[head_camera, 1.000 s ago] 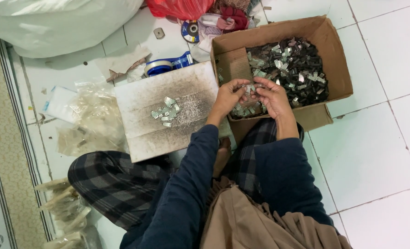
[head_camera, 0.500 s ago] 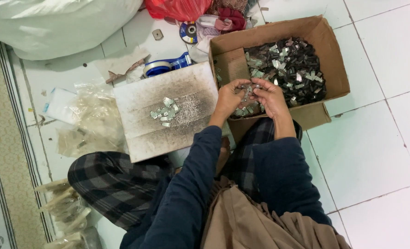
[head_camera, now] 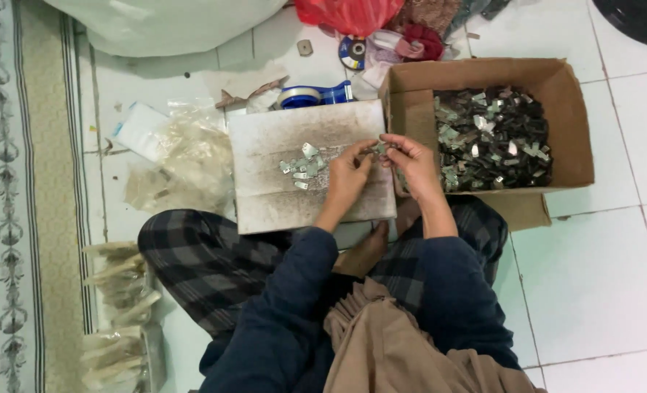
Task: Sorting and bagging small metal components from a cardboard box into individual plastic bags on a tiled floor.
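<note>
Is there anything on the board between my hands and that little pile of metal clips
Nothing visible does. Both hands, left hand and right hand, pinch a small metal piece over the board. The pile of clips lies just left of them, with bare board between.

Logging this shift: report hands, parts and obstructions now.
Left hand and right hand pinching one small metal piece between them over the board. Small pile on board, box of pieces at right. Nothing blocking.
</note>
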